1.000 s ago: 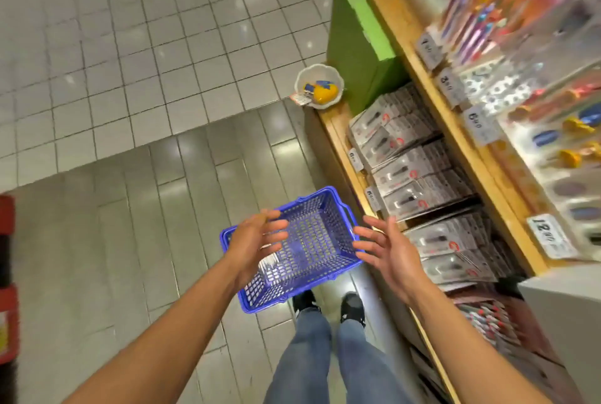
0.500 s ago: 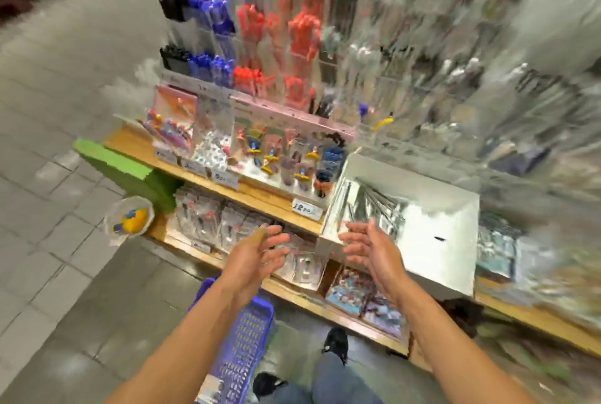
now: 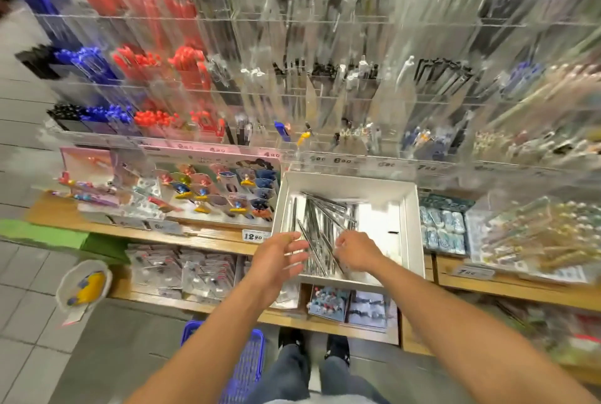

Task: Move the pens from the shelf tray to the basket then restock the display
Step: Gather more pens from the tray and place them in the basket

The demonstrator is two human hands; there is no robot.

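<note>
A white shelf tray (image 3: 410,234) stands on the wooden shelf and holds several slim silver pens (image 3: 320,224) lying loose in its left half. My left hand (image 3: 276,257) hovers at the tray's near left corner, fingers spread and holding nothing. My right hand (image 3: 356,252) reaches into the tray with its fingers bent down onto the pens; whether it grips any is hidden. The blue basket (image 3: 247,368) sits on the floor below my left forearm, partly covered by it.
A clear acrylic display (image 3: 292,84) of blue, red, black and white pens rises behind the tray. Packaged goods fill the wooden shelves (image 3: 208,237). A small white bowl (image 3: 83,285) stands at the lower shelf's left end. My feet stand by the basket.
My view swung from the basket on the floor up to the shelf. Both hands moved from above the basket to the white tray, and the right hand now reaches onto the pens.
</note>
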